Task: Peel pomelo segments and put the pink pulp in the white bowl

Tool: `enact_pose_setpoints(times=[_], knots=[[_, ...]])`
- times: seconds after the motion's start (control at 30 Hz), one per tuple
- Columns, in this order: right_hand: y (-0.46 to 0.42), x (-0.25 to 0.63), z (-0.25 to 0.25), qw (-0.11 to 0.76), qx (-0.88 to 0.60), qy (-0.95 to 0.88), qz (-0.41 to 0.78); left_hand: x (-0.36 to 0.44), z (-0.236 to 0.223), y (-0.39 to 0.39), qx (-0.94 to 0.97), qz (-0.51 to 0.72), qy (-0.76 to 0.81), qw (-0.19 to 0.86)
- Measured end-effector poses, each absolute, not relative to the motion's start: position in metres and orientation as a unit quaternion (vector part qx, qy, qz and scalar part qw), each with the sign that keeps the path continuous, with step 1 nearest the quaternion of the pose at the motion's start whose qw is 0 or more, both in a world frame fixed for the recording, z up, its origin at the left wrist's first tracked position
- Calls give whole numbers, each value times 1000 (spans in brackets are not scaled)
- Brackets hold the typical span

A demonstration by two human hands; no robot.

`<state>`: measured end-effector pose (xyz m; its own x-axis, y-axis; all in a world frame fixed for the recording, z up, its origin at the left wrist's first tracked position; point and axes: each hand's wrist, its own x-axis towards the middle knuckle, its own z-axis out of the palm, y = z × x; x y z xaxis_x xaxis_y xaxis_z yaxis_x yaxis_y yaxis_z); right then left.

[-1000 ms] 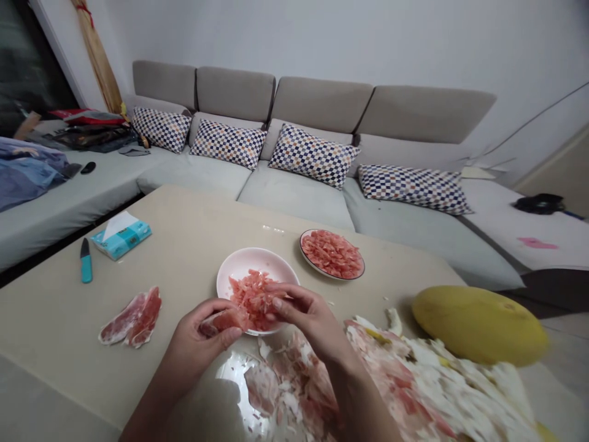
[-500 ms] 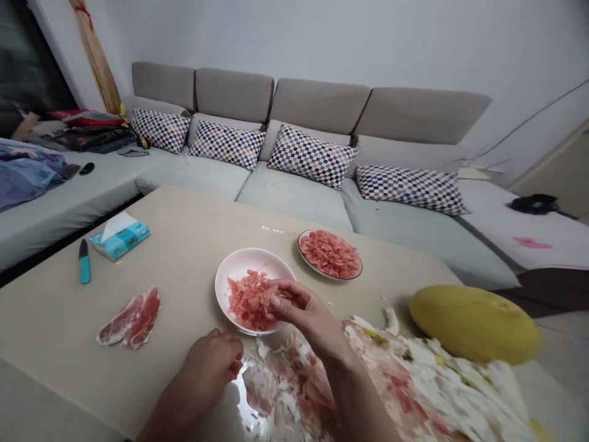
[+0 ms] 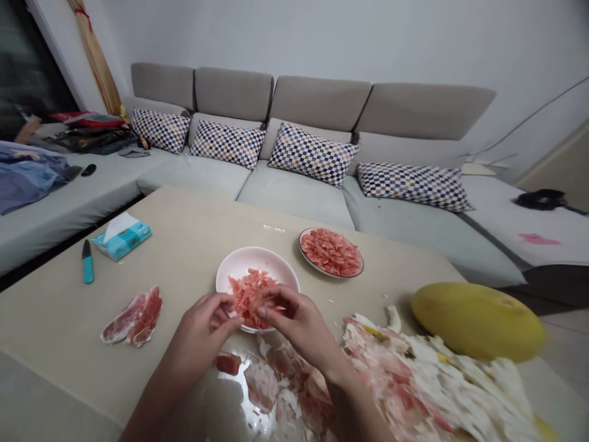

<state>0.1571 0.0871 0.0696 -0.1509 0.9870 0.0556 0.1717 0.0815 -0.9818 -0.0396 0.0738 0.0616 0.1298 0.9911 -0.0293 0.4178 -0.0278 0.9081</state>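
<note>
My left hand [image 3: 202, 334] and my right hand [image 3: 294, 322] meet over the near edge of a pink bowl [image 3: 251, 261] that holds torn red pomelo flesh [image 3: 246, 294]. The fingers of both hands are pinched together on a piece of that flesh above the bowl's rim. A small red piece [image 3: 229, 363] lies on the table just below my left hand. A pile of pink and white peel and membrane scraps [image 3: 405, 380] spreads under and to the right of my right forearm.
A second plate [image 3: 331, 253] full of red flesh stands behind the bowl. A whole yellow pomelo [image 3: 478, 322] lies at the right. Two peeled segments [image 3: 133, 316], a teal-handled knife [image 3: 87, 264] and a tissue pack [image 3: 122, 236] lie at the left. A grey sofa runs behind the table.
My left hand dropped to the table, left a red piece there, then rose back to the bowl to meet my right hand, which stayed at the bowl's near edge.
</note>
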Motion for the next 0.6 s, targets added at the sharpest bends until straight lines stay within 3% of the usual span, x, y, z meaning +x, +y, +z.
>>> enact_pose_setpoints(times=[0.1, 0.27, 0.6], knots=[[84, 155, 71, 431, -467, -629, 448, -27, 68, 85, 587, 414, 507, 476], [87, 159, 69, 433, -482, -616, 449, -13, 64, 100, 573, 420, 459, 534], [99, 167, 57, 466, -451, -502, 572, -12, 54, 112, 480, 462, 424, 613]])
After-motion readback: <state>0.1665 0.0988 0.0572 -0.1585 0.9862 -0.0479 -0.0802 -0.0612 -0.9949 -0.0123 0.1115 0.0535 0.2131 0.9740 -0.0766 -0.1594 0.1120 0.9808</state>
